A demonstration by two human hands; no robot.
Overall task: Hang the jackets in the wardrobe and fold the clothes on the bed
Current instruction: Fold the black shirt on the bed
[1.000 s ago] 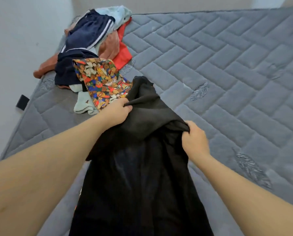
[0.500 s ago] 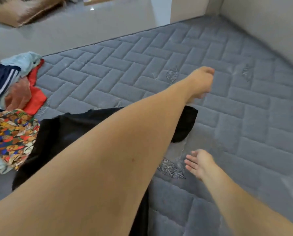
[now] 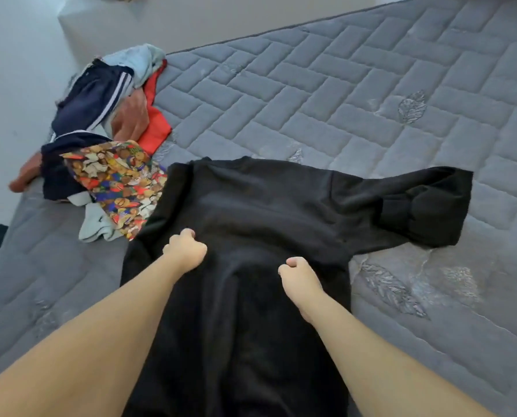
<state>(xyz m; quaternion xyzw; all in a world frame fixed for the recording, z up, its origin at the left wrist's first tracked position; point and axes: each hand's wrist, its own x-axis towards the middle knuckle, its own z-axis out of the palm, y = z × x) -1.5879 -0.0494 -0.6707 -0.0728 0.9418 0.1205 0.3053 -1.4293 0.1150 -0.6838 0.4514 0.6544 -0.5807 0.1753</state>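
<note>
A black garment (image 3: 266,200) lies spread on the grey quilted mattress (image 3: 341,94), its body running toward me and one sleeve (image 3: 425,206) stretched out to the right. My left hand (image 3: 185,251) sits on the garment's middle with fingers curled into the cloth. My right hand (image 3: 299,276) is a little to the right and nearer me, also curled on the black fabric. A fold of cloth rises between the two hands. The garment's lower part runs out of view at the bottom.
A pile of clothes (image 3: 101,109) lies at the mattress's left edge: navy striped trousers, red, brown and pale blue pieces, and a colourful patterned cloth (image 3: 119,182) touching the black garment. A wall stands to the left. Bare mattress stretches to the right and far side.
The black garment went from bunched in both hands to spread flat with a sleeve out to the right. My left arm came back from its far reach; both hands now curl on the garment's middle.
</note>
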